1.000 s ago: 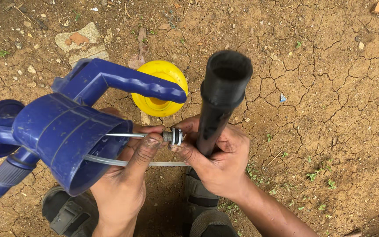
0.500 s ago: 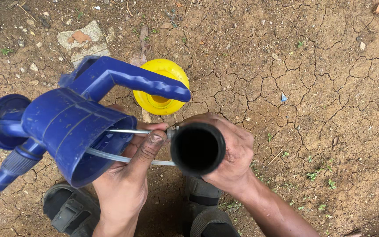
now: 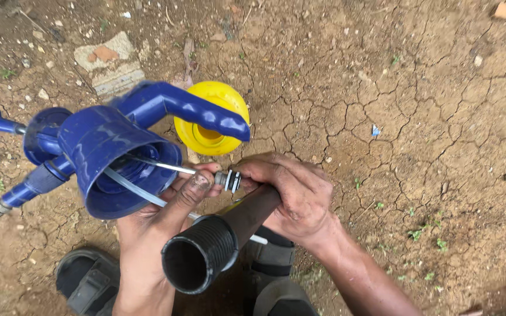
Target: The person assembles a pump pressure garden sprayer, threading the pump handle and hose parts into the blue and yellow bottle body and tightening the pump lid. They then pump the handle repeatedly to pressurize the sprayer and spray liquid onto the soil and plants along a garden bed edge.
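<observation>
Head view: two hands (image 3: 218,216) grip one black tube (image 3: 218,240).

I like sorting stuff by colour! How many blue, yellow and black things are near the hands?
Blue: 1, the blue pump head resting on the left hand.
Yellow: 1, the yellow cap on the ground.
Black: 3, the black tube under the right hand, and two black sandals.
Total: 5
</observation>
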A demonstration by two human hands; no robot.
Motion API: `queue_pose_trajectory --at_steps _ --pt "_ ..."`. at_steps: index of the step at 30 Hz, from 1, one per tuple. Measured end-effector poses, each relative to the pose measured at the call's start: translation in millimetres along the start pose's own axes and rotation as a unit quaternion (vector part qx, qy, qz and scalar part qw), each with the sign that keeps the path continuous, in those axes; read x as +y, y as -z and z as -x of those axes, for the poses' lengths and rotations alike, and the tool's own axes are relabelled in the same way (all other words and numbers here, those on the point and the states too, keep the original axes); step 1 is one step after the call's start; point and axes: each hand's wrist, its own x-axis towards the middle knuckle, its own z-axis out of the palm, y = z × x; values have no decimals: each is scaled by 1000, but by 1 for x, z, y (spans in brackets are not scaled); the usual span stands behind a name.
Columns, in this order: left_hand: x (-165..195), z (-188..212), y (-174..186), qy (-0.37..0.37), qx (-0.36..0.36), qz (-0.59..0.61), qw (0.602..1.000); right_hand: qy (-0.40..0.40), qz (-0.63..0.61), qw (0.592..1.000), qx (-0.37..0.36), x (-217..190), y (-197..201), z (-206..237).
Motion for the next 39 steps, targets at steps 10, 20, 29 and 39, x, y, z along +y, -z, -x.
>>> queue_pose_trajectory --at_steps 10,20,29,39 --pt "-19 -22 39 -20 -139 90 986 -123 -170 973 -91 6 14 -1" --pt "-3 -25 38 -6 -308 8 951 -277 -473 812 -199 18 24 3" --pt "-3 -14 22 -103 -268 -80 955 -340 -567 740 -121 27 14 17" --pt "-8 -7 9 -181 -138 -95 969 -276 -338 898 -53 1 10 6"
